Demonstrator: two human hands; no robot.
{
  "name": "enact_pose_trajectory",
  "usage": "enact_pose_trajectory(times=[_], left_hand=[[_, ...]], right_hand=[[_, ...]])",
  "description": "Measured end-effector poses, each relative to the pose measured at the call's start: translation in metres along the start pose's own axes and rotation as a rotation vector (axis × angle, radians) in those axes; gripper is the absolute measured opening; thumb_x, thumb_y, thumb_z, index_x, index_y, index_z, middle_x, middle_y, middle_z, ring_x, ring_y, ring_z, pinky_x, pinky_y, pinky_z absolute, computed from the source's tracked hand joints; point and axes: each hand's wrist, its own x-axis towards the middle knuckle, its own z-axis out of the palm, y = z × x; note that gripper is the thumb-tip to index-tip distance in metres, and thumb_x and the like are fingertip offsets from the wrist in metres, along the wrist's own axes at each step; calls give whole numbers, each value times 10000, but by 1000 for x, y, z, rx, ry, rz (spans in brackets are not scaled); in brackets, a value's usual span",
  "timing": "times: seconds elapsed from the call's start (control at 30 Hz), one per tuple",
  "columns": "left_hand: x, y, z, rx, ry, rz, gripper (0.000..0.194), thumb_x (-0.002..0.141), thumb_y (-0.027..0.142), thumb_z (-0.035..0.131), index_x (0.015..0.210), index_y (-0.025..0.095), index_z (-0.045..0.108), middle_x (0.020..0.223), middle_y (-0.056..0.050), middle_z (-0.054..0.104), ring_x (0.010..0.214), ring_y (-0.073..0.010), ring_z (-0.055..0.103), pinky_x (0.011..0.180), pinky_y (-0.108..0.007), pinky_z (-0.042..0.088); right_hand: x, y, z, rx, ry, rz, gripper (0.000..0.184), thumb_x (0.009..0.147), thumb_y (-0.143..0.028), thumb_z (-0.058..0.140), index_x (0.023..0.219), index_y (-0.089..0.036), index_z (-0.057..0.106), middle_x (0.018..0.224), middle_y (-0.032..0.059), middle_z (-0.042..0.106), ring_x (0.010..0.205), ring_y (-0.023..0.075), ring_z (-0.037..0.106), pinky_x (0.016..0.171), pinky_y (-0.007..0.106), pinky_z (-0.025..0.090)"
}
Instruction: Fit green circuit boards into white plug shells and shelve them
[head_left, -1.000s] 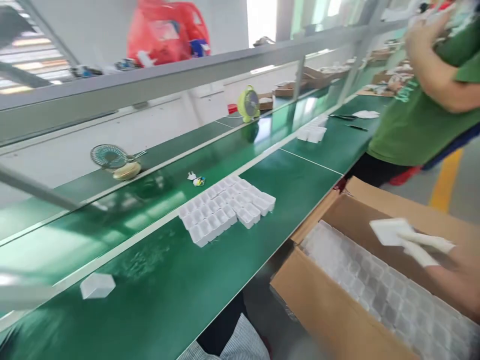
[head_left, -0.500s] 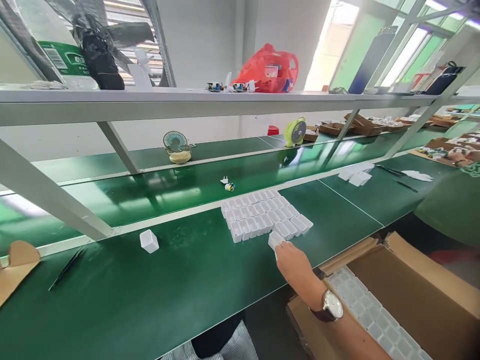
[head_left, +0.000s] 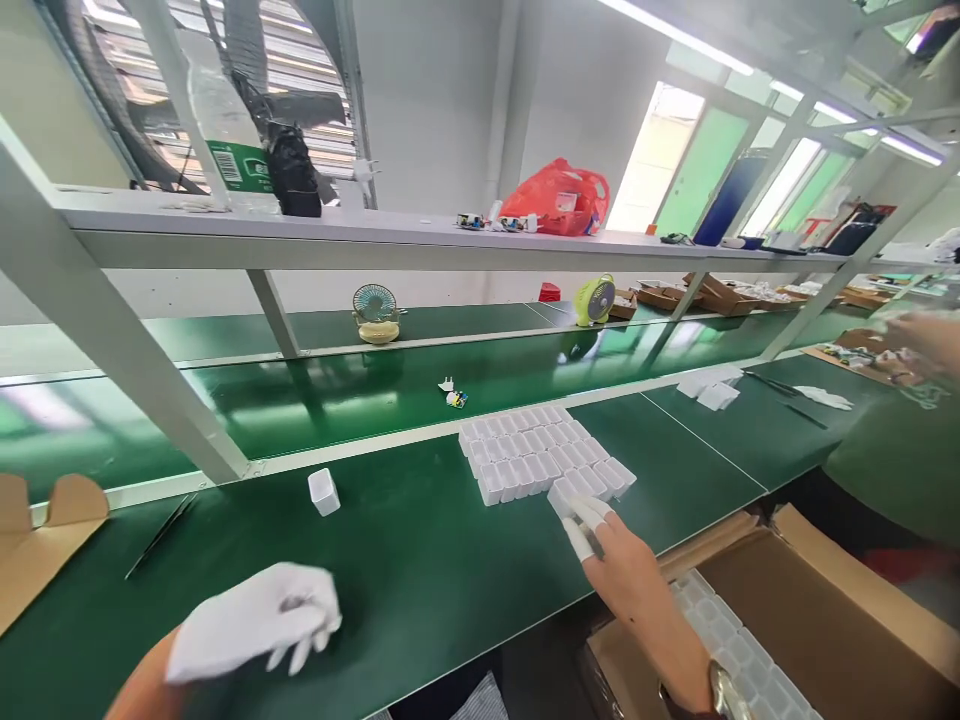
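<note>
Though near left fingers (head_left: 325,598), cup (head_left: 325,496) and tweezers (head_left: 160,537) untouched

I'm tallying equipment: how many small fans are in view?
2: a teal fan left of the lime-green fan, both across the green belt; others may be hidden.

A red plastic bag (head_left: 559,200) and a green-labelled bottle (head_left: 232,150) sit on the shelf (head_left: 420,257). Below stand a lime-green fan (head_left: 595,301) and a teal-and-beige fan (head_left: 376,308), well apart. Dark tweezers (head_left: 160,537) lie near cardboard (head_left: 45,550).
</note>
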Motion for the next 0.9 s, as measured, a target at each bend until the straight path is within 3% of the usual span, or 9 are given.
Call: enact_pose_trajectory(times=[0.1, 0.17, 0.23, 0.33, 0.47, 0.53, 0.63, 0.77, 0.9], left_hand=[[47, -2, -3, 34, -221, -3, 312, 921, 418, 681, 1017, 122, 685, 908, -42, 714, 725, -146, 679, 616, -274, 567], [77, -7, 1, 53, -360, 1, 331, 793, 424, 794, 889, 116, 721, 807, -46, 731, 619, -170, 686, 471, -237, 493], [99, -16, 6, 80, -518, 47, 341, 792, 452, 765, 893, 128, 729, 825, -61, 750, 564, -159, 680, 399, -210, 444], [116, -34, 12, -79, -492, 134, 383, 843, 506, 678, 908, 130, 700, 844, -75, 746, 555, -150, 681, 392, -207, 473], [119, -51, 10, -364, -395, 186, 403, 838, 511, 691, 872, 110, 678, 798, -85, 731, 534, -132, 661, 397, -190, 467], [118, -53, 6, -464, -399, 178, 423, 821, 523, 713, 862, 104, 676, 789, -90, 729, 530, -131, 657, 404, -194, 474], [117, -51, 0, -483, -464, 204, 446, 810, 538, 726, 859, 96, 691, 830, -120, 744, 563, -141, 680, 455, -208, 511], [117, -48, -5, -472, -489, 221, 449, 827, 547, 708, 863, 100, 700, 860, -135, 749, 577, -142, 688, 509, -225, 530], [122, -53, -4, -469, -470, 211, 440, 830, 547, 698, 898, 112, 693, 822, -115, 738, 569, -149, 678, 533, -251, 535]], right_hand=[[14, -26, -1, 133, 7, -67, 338, 997, -263, 443, 1266, -221, 645, 1171, 107, 705, 921, 231, 713, 747, 347, 579], [30, -48, 3, 122, -73, -86, 324, 954, -220, 439, 1169, -221, 680, 1038, 105, 715, 847, 239, 694, 674, 349, 562], [54, -74, 13, 96, -185, -88, 299, 926, -205, 441, 1084, -215, 694, 959, 105, 698, 815, 250, 664, 643, 351, 537], [105, -117, 42, 99, -350, -100, 287, 986, -282, 453, 1149, -191, 671, 1019, 117, 683, 937, 265, 640, 806, 377, 526], [194, -167, 114, 75, -495, -141, 369, 999, -348, 537, 1295, -139, 601, 1263, 159, 627, 1195, 271, 570, 1018, 375, 449], [235, -184, 154, 31, -567, -110, 342, 941, -333, 650, 1193, -103, 642, 1205, 177, 642, 1132, 278, 602, 976, 396, 482], [276, -199, 203, -17, -628, -60, 309, 961, -368, 655, 1171, -142, 637, 1188, 100, 647, 1055, 236, 638, 922, 438, 535], [290, -210, 229, -11, -601, -38, 304, 982, -370, 636, 1194, -152, 629, 1209, 90, 640, 1061, 230, 643, 918, 443, 549], [262, -221, 221, 60, -520, -52, 277, 973, -294, 616, 1199, -133, 624, 1201, 110, 638, 1100, 248, 614, 972, 451, 498]])
